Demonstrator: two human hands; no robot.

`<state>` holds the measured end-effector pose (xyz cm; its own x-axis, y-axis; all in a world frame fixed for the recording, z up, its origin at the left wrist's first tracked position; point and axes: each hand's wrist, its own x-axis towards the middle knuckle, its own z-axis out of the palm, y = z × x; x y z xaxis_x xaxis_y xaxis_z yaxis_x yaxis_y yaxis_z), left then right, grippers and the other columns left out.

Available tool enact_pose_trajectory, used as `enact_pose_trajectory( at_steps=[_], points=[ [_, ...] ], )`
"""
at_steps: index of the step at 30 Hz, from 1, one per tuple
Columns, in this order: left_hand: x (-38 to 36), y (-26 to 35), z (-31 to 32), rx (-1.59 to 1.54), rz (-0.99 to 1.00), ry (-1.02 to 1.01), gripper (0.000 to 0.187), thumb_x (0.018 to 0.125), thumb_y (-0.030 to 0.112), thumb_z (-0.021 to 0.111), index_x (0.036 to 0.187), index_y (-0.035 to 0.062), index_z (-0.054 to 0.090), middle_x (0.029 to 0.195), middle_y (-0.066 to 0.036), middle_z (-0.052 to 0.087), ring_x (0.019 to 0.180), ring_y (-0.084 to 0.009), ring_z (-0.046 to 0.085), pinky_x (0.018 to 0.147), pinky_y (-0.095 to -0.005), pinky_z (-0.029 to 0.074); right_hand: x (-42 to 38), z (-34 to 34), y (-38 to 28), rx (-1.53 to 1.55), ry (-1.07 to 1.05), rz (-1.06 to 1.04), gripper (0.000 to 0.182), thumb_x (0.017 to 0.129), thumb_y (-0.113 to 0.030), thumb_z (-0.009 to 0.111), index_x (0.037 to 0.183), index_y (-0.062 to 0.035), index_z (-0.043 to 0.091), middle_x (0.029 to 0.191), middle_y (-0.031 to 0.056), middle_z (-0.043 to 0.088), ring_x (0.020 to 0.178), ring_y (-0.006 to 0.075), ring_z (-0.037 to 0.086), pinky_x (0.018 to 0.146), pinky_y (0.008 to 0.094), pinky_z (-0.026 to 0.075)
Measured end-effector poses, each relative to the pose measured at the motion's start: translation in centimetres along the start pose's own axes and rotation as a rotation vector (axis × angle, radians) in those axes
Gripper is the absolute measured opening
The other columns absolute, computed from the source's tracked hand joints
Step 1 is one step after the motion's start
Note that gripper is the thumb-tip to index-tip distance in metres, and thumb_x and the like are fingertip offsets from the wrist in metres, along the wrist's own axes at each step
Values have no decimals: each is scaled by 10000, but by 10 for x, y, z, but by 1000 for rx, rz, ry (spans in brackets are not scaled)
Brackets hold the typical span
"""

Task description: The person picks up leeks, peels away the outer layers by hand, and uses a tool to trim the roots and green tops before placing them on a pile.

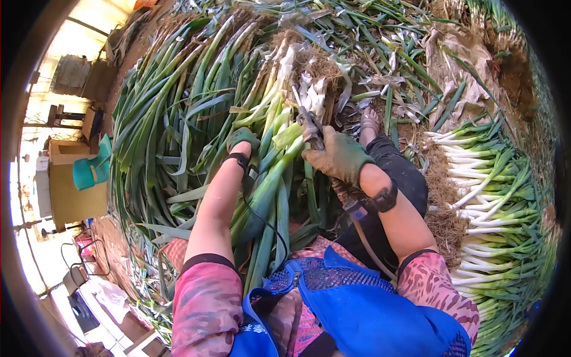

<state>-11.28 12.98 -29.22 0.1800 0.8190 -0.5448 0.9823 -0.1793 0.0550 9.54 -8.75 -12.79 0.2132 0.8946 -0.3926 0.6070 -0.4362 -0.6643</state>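
Note:
My left hand (244,140), in a green glove, is closed on leek stalks in the large heap in front of me; its fingertips are hidden among the leaves. In my right hand (342,156), gloved in green and tan, is an air blow gun (311,126) with a hose (372,250) running back past my forearm. The gun's nozzle points away from me, towards the white ends of several leeks (312,89). One thick pale-green leek (285,149) lies between my hands, its leaves trailing down towards my lap.
Untrimmed leeks (160,113) are heaped at left. Cleaned leeks (476,202) lie in a long row at right, roots towards me. Leaf scraps (369,35) and a brown sack (455,71) cover ground ahead. A teal chair (93,166) stands far left.

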Motion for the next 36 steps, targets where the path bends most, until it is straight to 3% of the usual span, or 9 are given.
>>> enact_pose_trajectory(
  at_steps=[8,13,16,19,20,24,25,26,36],
  points=[
    [-56,8,-63,-29,-29,200,332,889,337,537,1125,161,689,1109,-163,683,1032,-337,655,886,-425,520,6,-2,21,1,32,13,660,813,-491,645,1159,55,508,1093,327,620,1071,452,594,920,457,470],
    [-129,35,-129,-60,325,37,378,841,409,657,1117,154,690,1055,-146,700,972,-330,667,855,-408,520,0,-10,6,-24,12,-19,657,808,-482,655,1158,54,509,1060,325,629,1053,443,608,900,448,481],
    [-131,37,-78,-67,1111,84,326,863,360,679,978,55,698,780,-85,668,661,-192,633,635,-328,509,0,-24,1,51,58,52,725,801,-525,629,1164,91,507,1064,323,635,1044,439,622,907,450,487],
    [-76,38,-81,-698,516,-466,342,894,383,655,901,42,693,729,-35,642,619,-128,599,569,-282,473,2,-29,9,50,84,43,735,795,-536,632,1173,81,506,1070,328,633,1053,437,619,911,447,484],
    [-55,39,-87,-898,380,-252,403,910,405,610,879,12,696,703,-36,641,615,-114,591,556,-273,475,1,-31,9,50,87,55,738,793,-538,635,1178,79,505,1072,328,633,1055,436,619,912,446,483],
    [136,-32,5,-228,416,108,402,904,432,620,1098,92,707,966,-124,725,819,-244,676,739,-396,529,1,-20,10,79,142,34,603,796,-442,694,1121,39,530,957,251,664,946,392,653,822,416,499],
    [104,-23,12,-600,327,-150,477,875,462,625,1193,109,669,1188,-189,660,1100,-326,637,921,-445,493,0,-23,7,100,121,43,596,798,-434,698,1122,38,529,954,245,665,951,397,651,818,415,500],
    [101,-7,12,-139,250,6,511,882,446,586,1252,96,622,1309,-205,576,1241,-345,541,1013,-452,444,0,-25,6,77,132,38,592,799,-431,698,1122,36,530,954,245,665,950,397,651,818,415,500],
    [127,-23,36,-701,254,-181,430,902,294,612,1255,49,587,1223,-138,635,1076,-269,617,912,-361,494,4,-18,6,98,119,-21,608,807,-425,687,1145,48,509,1008,289,650,993,440,629,850,436,497]
  ],
)
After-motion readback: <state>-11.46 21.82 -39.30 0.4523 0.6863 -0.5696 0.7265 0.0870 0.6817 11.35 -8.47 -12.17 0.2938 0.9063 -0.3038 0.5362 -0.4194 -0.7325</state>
